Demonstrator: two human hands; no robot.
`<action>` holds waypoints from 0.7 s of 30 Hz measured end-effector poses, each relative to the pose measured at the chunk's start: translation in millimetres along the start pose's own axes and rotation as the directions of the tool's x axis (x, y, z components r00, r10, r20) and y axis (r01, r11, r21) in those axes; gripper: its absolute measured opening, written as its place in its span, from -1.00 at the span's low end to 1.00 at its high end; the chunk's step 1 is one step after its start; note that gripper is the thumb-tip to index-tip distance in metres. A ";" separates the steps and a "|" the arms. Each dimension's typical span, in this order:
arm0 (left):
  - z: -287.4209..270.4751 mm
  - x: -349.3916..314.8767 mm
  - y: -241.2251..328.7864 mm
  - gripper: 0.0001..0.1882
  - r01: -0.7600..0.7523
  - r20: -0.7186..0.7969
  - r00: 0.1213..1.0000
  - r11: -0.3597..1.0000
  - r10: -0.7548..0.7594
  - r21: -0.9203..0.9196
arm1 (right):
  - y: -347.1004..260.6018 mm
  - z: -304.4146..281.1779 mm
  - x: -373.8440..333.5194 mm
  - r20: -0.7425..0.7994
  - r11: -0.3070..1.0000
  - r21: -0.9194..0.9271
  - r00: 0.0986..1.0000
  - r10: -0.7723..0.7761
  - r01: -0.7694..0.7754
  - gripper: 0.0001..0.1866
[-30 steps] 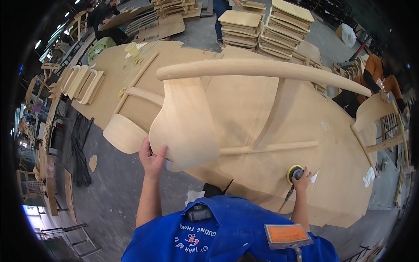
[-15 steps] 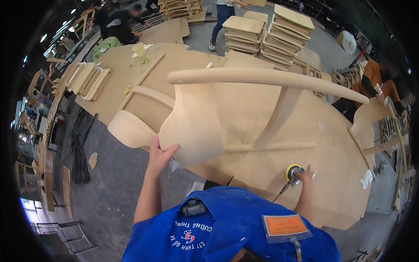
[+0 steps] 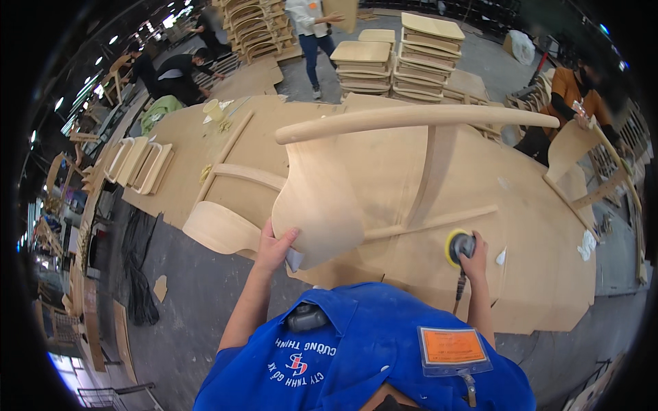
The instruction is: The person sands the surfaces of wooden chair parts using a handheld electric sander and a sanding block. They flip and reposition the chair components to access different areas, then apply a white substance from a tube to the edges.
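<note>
We see one pale bent-wood chair frame [image 3: 343, 192] lying on the broad plywood worktable [image 3: 541, 274], our left hand [image 3: 274, 248] curled around its backrest's lower edge, our right hand [image 3: 471, 259] closed over one yellow-padded round sander [image 3: 458, 245], bare tabletop open rightward.

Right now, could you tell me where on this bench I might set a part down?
Bare benchtop lies right of the sander, up to the white scraps. Another patch sits between the flat frames and the chair frame. The near edge is crowded by both hands.
</note>
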State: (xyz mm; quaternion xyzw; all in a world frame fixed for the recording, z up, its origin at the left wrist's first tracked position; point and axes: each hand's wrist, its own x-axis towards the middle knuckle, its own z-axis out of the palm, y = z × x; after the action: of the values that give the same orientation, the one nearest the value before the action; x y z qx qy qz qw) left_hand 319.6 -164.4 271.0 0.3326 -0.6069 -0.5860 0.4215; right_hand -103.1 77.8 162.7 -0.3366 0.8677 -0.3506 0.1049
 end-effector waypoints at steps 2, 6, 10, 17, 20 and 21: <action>-3.7 0.8 1.5 -0.51 0.017 0.059 0.998 1.000 -0.017 -0.003 | -76.9 -11.0 -18.4 -0.009 0.950 0.167 0.964 -0.265 0.262 -0.23; -16.1 0.1 9.4 -0.54 0.129 0.298 0.945 0.991 -0.135 0.041 | -228.4 -29.3 -68.5 0.035 0.838 0.117 0.841 -0.539 0.533 -0.26; -23.7 1.3 10.3 -0.54 0.159 0.464 0.866 0.983 -0.184 0.092 | -322.6 -20.8 -98.4 0.170 0.689 0.100 0.670 -0.723 0.718 -0.25; -26.7 -2.4 -1.5 -0.48 0.123 0.589 0.801 0.992 -0.111 0.019 | -364.5 4.4 -104.1 0.165 0.726 0.051 0.711 -0.683 0.686 -0.20; -29.6 -0.3 -2.3 -0.50 0.148 0.629 0.760 0.986 -0.163 0.077 | -370.7 5.7 -103.0 0.109 0.758 0.048 0.751 -0.651 0.651 -0.19; -30.6 -0.2 -2.0 -0.52 0.121 0.644 0.749 0.988 -0.155 0.098 | -372.4 5.1 -103.9 0.104 0.765 0.026 0.760 -0.642 0.643 -0.20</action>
State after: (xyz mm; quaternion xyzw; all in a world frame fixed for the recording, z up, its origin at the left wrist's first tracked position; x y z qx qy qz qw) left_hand 347.1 -177.6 267.7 0.1635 -0.7035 -0.6788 0.1323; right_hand 167.3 -53.1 406.1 -0.6322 0.6950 -0.3417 0.0228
